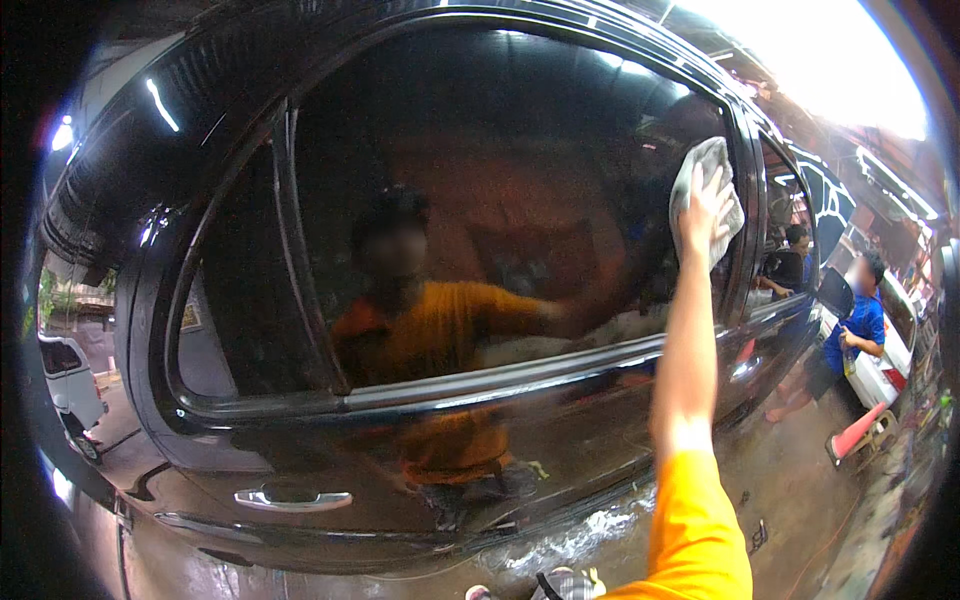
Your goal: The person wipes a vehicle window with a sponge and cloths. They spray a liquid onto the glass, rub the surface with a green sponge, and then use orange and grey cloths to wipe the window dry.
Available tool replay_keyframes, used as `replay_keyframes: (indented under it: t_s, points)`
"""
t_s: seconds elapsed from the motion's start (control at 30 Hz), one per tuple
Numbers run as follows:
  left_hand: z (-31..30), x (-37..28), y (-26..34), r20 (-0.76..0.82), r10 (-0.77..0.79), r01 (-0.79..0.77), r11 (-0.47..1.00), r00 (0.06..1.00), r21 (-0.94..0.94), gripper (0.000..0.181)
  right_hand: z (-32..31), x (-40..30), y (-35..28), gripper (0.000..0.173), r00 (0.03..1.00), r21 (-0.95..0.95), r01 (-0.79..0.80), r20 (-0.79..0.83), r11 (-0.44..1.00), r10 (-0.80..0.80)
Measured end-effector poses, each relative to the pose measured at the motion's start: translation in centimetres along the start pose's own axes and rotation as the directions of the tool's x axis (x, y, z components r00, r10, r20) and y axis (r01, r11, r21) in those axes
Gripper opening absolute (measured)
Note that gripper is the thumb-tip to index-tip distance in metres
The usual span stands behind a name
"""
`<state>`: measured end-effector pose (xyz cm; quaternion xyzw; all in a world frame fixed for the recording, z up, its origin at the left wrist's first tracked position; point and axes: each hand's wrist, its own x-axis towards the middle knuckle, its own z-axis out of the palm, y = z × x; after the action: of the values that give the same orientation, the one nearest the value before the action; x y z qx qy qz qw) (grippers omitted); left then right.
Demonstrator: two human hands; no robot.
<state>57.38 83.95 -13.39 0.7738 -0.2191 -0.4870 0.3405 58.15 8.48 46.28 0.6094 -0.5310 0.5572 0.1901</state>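
My right hand (pixel 703 214) presses a pale grey cloth (pixel 714 156) against the window glass with spread fingers. The cloth lies near the right edge of the dark rear door window (pixel 487 150), beside the black pillar (pixel 750 217). My arm, in an orange sleeve (pixel 694 517), reaches up from the lower right. My left hand is out of view. The glass reflects my orange top and outstretched arm. Below the window is the glossy dark door panel (pixel 337 450), with a chrome door handle (pixel 294 501) at lower left.
On the right, a person in a blue shirt (pixel 866 319) holds a bottle (pixel 849 361) near the side mirror (pixel 834 292). A traffic cone (pixel 857 433) and a white car (pixel 874 375) are there. The floor (pixel 585 536) looks wet. A white vehicle (pixel 71 382) appears far left.
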Motion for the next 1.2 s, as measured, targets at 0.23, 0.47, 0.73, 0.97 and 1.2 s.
replay_keyframes:
  t_s: [0.23,0.47,0.73,0.97,1.2]
  points:
    - [-1.8,3.1,9.2,-0.027,0.149,-0.151,0.979,0.988,-0.136,0.032,-16.7,-13.6,-32.9,0.065,0.795,0.718,0.546,-0.283,0.432,-0.536]
    - [-1.4,2.2,10.2,0.186,0.1,0.005,0.869,0.977,-0.495,0.027,-4.6,-1.9,-6.2,0.051,0.603,0.348,0.796,-0.398,0.495,-0.691]
    - [0.1,4.3,15.6,-0.231,0.018,-0.044,0.993,0.973,-0.108,0.032,-15.0,-8.0,-33.5,0.065,0.937,0.578,0.347,-0.251,0.739,-0.243]
    - [3.3,10.4,19.8,0.079,0.316,-0.274,0.904,0.946,-0.329,0.033,-5.0,0.1,-21.4,0.049,0.574,0.723,0.69,-0.573,-0.032,-0.585]
    - [1.7,4.1,5.3,-0.242,0.009,-0.079,0.956,0.97,-0.283,0.029,4.3,10.8,-2.9,0.045,0.977,0.024,0.195,0.087,0.98,-0.197]
